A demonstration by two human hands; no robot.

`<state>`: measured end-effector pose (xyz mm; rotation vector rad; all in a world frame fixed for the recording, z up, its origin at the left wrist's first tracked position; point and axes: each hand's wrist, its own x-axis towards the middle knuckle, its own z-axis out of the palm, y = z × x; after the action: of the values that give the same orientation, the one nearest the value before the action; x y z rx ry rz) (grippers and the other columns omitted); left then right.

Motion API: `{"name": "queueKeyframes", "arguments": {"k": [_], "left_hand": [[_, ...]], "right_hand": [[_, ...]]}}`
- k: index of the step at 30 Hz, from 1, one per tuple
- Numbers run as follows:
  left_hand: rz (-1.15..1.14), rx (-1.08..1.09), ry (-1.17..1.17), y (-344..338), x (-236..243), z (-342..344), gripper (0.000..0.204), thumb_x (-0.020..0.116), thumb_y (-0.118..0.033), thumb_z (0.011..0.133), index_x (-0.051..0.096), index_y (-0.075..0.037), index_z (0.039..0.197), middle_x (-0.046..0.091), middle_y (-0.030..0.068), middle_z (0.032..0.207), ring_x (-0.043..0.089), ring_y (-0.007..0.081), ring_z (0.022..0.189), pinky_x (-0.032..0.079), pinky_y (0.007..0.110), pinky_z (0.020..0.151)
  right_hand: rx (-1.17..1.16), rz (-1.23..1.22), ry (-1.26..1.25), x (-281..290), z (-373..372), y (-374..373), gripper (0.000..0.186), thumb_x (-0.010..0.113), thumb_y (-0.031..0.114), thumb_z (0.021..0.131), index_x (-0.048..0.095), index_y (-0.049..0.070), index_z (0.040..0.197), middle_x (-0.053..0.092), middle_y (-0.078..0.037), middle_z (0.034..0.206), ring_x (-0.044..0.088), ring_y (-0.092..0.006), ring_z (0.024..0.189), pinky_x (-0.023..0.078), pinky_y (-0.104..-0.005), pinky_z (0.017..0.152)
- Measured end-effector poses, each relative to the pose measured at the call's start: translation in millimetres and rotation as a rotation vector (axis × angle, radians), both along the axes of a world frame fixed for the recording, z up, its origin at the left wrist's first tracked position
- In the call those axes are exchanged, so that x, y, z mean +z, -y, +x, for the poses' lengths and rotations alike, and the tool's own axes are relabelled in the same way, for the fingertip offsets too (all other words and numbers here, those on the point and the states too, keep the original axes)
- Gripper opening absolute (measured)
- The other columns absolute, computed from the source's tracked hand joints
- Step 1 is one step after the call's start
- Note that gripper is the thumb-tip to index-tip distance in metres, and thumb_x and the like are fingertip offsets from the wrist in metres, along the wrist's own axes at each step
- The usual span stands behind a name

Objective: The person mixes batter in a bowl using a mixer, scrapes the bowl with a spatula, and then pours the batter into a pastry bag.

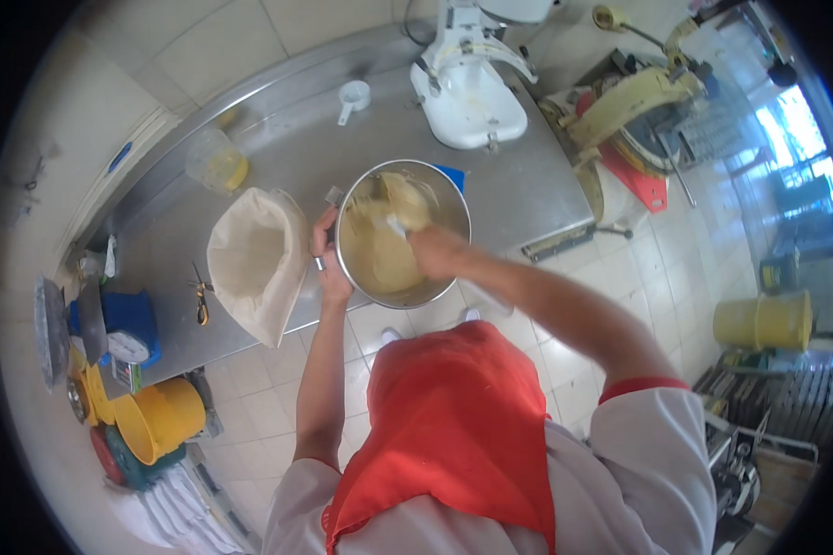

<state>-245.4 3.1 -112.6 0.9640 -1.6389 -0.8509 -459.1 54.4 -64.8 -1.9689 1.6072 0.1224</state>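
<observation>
A steel mixing bowl [455, 192] holds thick beige batter [391, 264]. It tilts toward me over the front part of the steel worktop [523, 190]. My left hand [329, 257] is closed on the bowl's left side, by a small metal handle. My right hand [437, 252] reaches inside, closed around the white handle of a spatula [395, 225]. Batter coats the spatula's blade, which lies against the far inner wall. Slight blur covers my right forearm. Close to my left hand stands an open cream cloth sack [254, 264] with its rim rolled down.
Behind the bowl are a white measuring cup [354, 94] and a white stand mixer [472, 106]. A clear pitcher [220, 165] with yellow residue, scissors [201, 296] and a blue scale [128, 324] sit leftward. A yellow bucket [167, 418] stands below; another machine [639, 111] is at right.
</observation>
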Motion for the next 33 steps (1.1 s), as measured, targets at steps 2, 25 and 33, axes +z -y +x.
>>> {"name": "queueKeyframes", "arguments": {"k": [2, 25, 33], "left_hand": [[-0.072, 0.072, 0.115, -5, 7, -5, 0.041, 0.057, -0.015, 0.091, 0.053, 0.002, 0.128, 0.049, 0.0208, 0.141, 0.046, 0.0323, 0.133, 0.034, 0.041, 0.113], [0.382, 0.718, -0.581, -227, 262, 74, 0.036, 0.043, -0.023, 0.105, 0.053, -0.003, 0.133, 0.058, 0.0104, 0.130, 0.058, 0.0190, 0.116, 0.047, 0.034, 0.102], [0.118, 0.794, 0.016, -146, 386, 159, 0.039, 0.039, -0.022, 0.104, 0.053, -0.001, 0.134, 0.058, 0.0101, 0.130, 0.057, 0.0158, 0.117, 0.041, 0.028, 0.104]], "right_hand": [[-0.018, 0.005, 0.115, 9, -10, -9, 0.051, 0.055, 0.005, 0.085, 0.054, 0.000, 0.135, 0.068, -0.026, 0.094, 0.068, -0.0393, 0.090, 0.054, -0.0493, 0.081], [0.854, 0.431, 0.561, 213, -33, -41, 0.053, 0.050, 0.008, 0.095, 0.035, -0.003, 0.145, 0.063, -0.028, 0.082, 0.065, -0.0433, 0.081, 0.049, -0.0519, 0.074], [0.748, -0.045, 0.969, 219, 77, 0, 0.052, 0.050, 0.004, 0.094, 0.037, -0.009, 0.143, 0.063, -0.029, 0.077, 0.064, -0.0429, 0.071, 0.049, -0.0511, 0.067]]}}
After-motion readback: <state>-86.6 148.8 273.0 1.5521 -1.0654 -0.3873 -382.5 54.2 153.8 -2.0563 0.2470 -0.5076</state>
